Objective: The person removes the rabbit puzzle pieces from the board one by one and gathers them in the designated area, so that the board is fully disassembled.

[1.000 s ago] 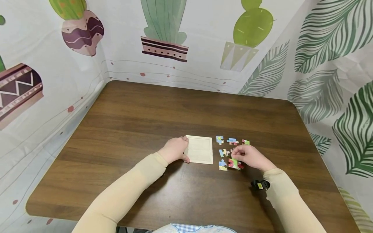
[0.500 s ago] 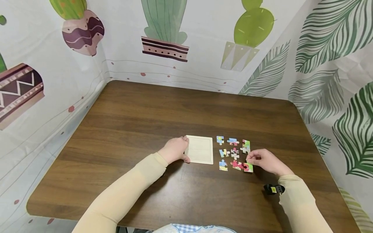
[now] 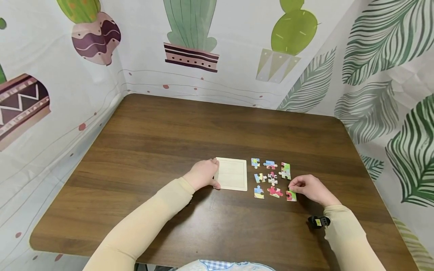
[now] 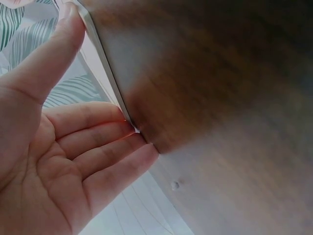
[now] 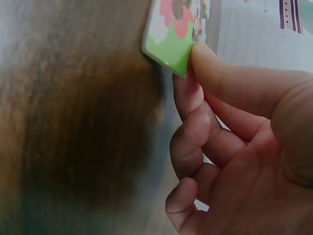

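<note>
A pale wooden puzzle tray (image 3: 232,174) lies flat on the table. My left hand (image 3: 202,174) holds its left side, fingertips at the far corner and thumb at the near corner. In the left wrist view the tray's edge (image 4: 105,63) runs between thumb and fingers. To the right of the tray, my right hand (image 3: 310,187) pinches the corner of a green and red puzzle piece (image 3: 291,196) between thumb and index finger. The right wrist view shows this piece's green corner (image 5: 171,49) at the thumb tip, with the other fingers curled below.
Several more puzzle pieces lie spread in rough rows between tray and right hand, among them a red piece (image 3: 275,192), a blue and yellow piece (image 3: 259,192) and a green and grey piece (image 3: 285,171). The brown table (image 3: 162,128) meets a patterned cloth (image 3: 237,34) behind.
My right hand has moved right with the green and red puzzle piece, first away from the middle pieces, then slightly apart from the red one. The left hand and tray stay in place.
</note>
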The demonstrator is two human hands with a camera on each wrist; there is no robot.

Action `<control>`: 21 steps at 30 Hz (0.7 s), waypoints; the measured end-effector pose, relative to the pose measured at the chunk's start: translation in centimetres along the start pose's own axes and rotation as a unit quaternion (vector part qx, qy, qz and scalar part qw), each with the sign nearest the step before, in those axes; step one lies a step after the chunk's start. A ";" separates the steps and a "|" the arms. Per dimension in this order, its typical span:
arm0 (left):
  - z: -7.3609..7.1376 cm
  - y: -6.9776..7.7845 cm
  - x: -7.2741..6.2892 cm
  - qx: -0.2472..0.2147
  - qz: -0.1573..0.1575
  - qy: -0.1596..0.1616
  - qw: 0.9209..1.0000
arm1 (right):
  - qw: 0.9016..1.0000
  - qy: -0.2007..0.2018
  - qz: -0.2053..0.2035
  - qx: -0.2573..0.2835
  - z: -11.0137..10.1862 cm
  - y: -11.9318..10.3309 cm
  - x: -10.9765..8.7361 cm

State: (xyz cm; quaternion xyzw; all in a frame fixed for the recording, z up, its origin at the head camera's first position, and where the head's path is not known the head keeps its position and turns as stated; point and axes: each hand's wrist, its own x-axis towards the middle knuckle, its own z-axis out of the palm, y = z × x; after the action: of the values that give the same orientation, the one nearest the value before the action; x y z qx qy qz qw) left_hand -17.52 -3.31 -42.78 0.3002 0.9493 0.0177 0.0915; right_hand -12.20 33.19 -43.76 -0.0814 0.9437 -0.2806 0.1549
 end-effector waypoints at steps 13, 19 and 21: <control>0.1 -0.3 0.3 -0.037 0.019 -0.008 0.999 | 1.000 0.028 0.009 -0.006 0.6 -0.4 0.1; 0.6 -0.7 0.2 -0.078 0.029 -0.003 0.997 | 0.999 0.028 0.017 0.005 0.8 -0.4 -0.1; 0.9 -0.8 0.1 -0.081 0.031 0.000 0.996 | 0.999 0.027 0.017 0.009 1.0 -0.4 0.0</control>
State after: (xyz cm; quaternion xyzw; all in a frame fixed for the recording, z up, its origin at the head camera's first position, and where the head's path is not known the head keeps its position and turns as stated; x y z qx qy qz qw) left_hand -17.92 -3.96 -43.73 0.3211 0.9351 0.0971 0.1146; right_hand -11.82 32.37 -44.36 -0.0565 0.9461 -0.2890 0.1347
